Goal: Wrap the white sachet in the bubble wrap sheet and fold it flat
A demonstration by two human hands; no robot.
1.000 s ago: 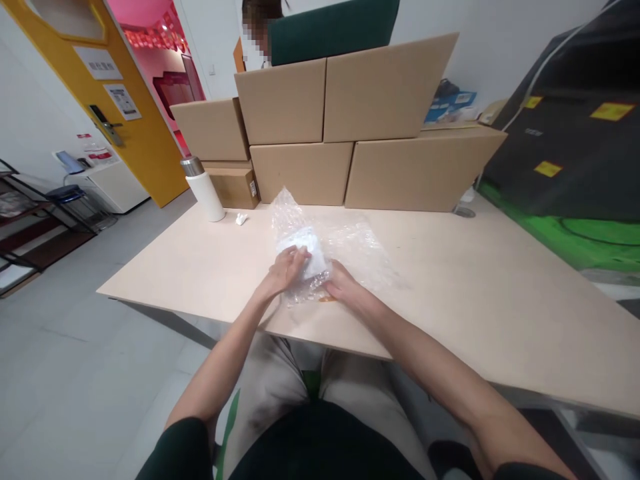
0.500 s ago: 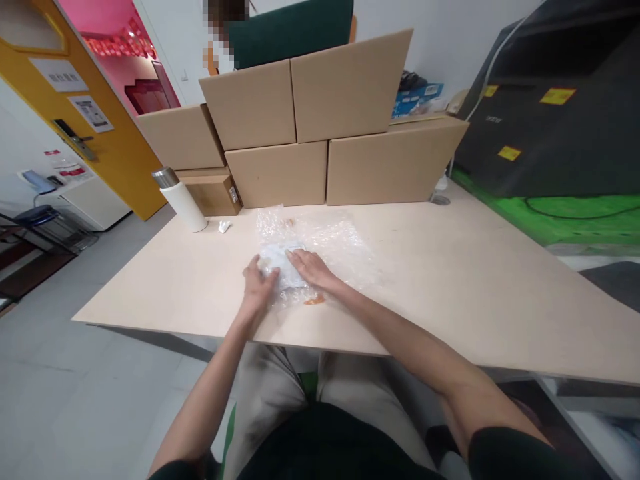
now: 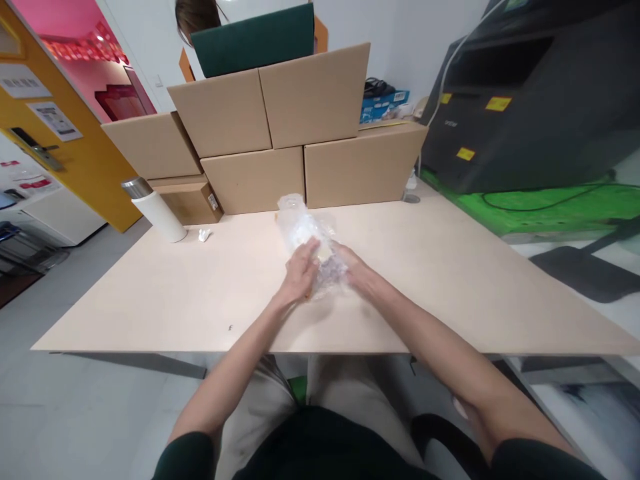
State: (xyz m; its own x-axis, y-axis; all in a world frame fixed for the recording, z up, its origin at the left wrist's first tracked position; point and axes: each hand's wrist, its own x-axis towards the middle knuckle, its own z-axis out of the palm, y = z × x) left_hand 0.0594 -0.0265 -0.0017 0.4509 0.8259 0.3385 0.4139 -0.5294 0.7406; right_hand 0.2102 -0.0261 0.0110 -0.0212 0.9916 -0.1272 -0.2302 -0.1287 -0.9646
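A pale item wrapped in clear bubble wrap (image 3: 333,267) is between my two hands, over the middle of the table. The item inside is blurred by the plastic, so its kind does not show. My left hand (image 3: 301,268) grips the near left side of the bundle, its fingers bent over the wrap. On the right side, my right hand (image 3: 354,264) is closed round the edge, its fingertips partly hidden by the plastic. A loose end of the wrap rises away from me toward the boxes.
Stacked cardboard boxes (image 3: 253,180) line the table's far edge. A white flask (image 3: 163,217) and a crumpled white scrap (image 3: 205,235) are at the left. A large dark machine (image 3: 480,120) stands right on a green surface. A person is partly visible behind the boxes.
The bubble wrap lay spread flat with both hands pressing on it; now it is gathered around the pale item and held from both sides. The camera view has shifted rightward.
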